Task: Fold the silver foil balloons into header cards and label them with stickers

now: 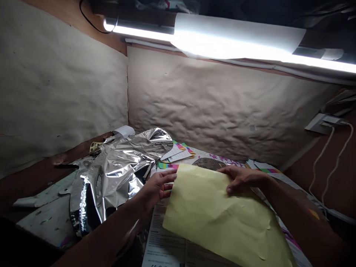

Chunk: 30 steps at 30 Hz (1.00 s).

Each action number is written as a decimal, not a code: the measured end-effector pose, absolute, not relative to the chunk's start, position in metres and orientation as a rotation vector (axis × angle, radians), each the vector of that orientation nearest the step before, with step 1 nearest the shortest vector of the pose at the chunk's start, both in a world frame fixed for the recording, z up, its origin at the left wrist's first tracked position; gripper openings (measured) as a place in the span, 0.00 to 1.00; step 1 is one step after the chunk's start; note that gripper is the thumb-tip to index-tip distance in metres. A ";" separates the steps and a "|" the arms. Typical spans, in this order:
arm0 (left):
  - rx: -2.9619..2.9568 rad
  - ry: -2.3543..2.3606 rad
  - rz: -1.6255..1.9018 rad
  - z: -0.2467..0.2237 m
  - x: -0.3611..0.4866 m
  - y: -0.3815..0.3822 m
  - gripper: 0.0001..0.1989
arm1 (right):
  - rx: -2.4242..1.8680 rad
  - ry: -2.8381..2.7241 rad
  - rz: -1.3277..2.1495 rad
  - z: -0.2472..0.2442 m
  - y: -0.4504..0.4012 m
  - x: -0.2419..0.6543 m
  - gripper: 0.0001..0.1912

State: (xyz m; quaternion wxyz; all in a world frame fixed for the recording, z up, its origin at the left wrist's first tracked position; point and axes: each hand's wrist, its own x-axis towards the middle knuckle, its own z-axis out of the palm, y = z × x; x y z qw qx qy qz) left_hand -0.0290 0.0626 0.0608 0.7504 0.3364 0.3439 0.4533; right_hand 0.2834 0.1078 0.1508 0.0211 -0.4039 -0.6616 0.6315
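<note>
A large yellow sheet (214, 215) lies tilted across the lower middle, over printed papers (164, 241). My right hand (239, 178) grips its upper right edge, the thumb on top and the fingers behind. At the sheet's upper left edge is my left hand (158, 185), its fingers apart and the fingertips reaching the edge or just behind it. Crumpled silver foil (119, 167) spreads to the left of my left hand. Behind the sheet are printed papers with coloured borders (176, 152).
A bright tube lamp (236, 44) hangs low across the top. Paper-covered walls (217, 104) enclose the back and left. White cables (319, 159) hang at the right from a socket (324, 122). More papers (267, 167) lie at the back right.
</note>
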 end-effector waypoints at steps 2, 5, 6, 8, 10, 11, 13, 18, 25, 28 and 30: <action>0.794 0.756 0.939 0.055 -0.024 0.060 0.24 | -1.282 -2.164 1.943 0.152 0.113 0.283 0.30; 0.858 0.774 0.892 0.047 -0.018 0.059 0.20 | -1.328 -2.387 1.834 0.155 0.126 0.277 0.29; 0.856 0.795 0.890 0.045 -0.017 0.059 0.19 | -1.346 -2.482 1.674 0.157 0.131 0.273 0.28; 0.815 0.841 0.934 0.044 -0.016 0.062 0.17 | -1.371 -2.600 1.015 0.159 0.136 0.260 0.27; 0.760 0.867 1.017 0.043 -0.016 0.064 0.17 | -1.297 -2.474 0.190 0.159 0.133 0.241 0.27; 0.741 0.863 1.065 0.043 -0.016 0.066 0.17 | -1.225 -2.358 -0.105 0.157 0.129 0.230 0.27; 0.722 0.837 1.141 0.043 -0.016 0.068 0.17 | -1.094 -2.220 -0.337 0.147 0.114 0.205 0.23; 0.760 0.844 1.183 0.041 -0.018 0.067 0.16 | -0.975 -2.314 0.105 0.106 0.079 0.159 0.09; 0.877 0.850 1.192 0.039 -0.017 0.065 0.17 | -0.976 -2.165 0.345 0.083 0.072 0.151 0.09; 0.951 0.854 1.212 0.039 -0.017 0.064 0.15 | -1.000 -2.124 0.399 0.083 0.071 0.152 0.07; 1.064 0.862 1.257 0.040 -0.016 0.062 0.14 | -1.025 -2.117 0.417 0.083 0.070 0.153 0.05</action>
